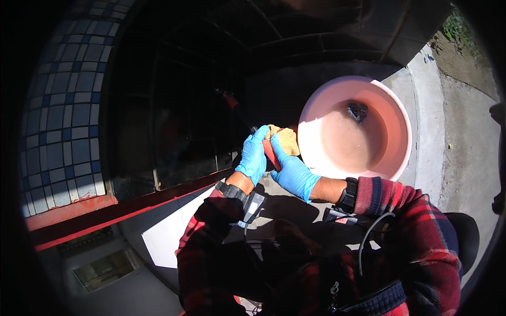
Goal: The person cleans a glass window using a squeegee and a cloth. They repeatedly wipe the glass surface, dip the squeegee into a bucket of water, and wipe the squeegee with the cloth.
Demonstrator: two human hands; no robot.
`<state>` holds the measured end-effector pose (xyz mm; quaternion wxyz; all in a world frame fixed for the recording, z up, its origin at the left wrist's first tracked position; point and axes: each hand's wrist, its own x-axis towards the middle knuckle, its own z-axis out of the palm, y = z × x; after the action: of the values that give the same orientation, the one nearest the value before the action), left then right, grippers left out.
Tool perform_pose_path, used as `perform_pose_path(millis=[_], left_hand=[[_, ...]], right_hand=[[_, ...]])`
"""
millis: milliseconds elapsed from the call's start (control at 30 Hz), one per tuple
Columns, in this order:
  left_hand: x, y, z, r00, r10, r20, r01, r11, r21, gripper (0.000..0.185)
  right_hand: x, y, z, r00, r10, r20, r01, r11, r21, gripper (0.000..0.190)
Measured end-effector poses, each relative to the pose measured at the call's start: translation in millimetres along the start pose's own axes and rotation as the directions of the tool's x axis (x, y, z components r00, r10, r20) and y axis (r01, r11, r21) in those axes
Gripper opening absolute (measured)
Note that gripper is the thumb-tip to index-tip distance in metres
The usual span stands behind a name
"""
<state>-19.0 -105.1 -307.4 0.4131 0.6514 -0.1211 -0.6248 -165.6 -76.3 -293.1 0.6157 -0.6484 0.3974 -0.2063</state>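
Both of my hands wear light blue gloves and meet left of a pink plastic basin. My left hand grips a red handle with its thumb and fingers, beside a yellow cloth. My right hand closes on the same red handle from the other side and touches the cloth. The far end of the handle, and what tool it belongs to, is hidden or lost in shadow. In the pink basin lie cloudy, brownish water and a dark, scrunched clump.
Dark glossy panels rise in front and to the left, above a red ledge. Blue and white tiles cover the wall farther left. Concrete ground lies right of the basin, with green plants at the upper right.
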Motion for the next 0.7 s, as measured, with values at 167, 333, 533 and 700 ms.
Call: perform_pose_path(millis=[167,333,533,700], left_hand=[[4.4,0.4,-1.3,0.994,0.106,0.016,-0.107,0.993,0.053,0.034],[7.9,-1.2,5.7,0.996,0.085,0.017,-0.086,0.994,0.072,0.033],[5.5,-4.5,12.9,0.996,0.067,-0.063,-0.061,0.994,0.093,0.032],[7.6,-2.5,14.1,0.991,0.132,0.020,-0.133,0.988,0.074,0.030]], right_hand=[[4.6,2.1,-2.9,0.982,0.161,0.103,-0.161,0.987,-0.006,0.095],[3.5,9.6,-14.7,0.990,0.013,0.139,0.009,0.987,-0.159,0.091],[3.6,9.6,-18.7,0.976,0.102,0.191,-0.080,0.990,-0.119,0.088],[2.7,9.1,-18.7,0.992,0.059,0.108,-0.041,0.986,-0.163,0.087]])
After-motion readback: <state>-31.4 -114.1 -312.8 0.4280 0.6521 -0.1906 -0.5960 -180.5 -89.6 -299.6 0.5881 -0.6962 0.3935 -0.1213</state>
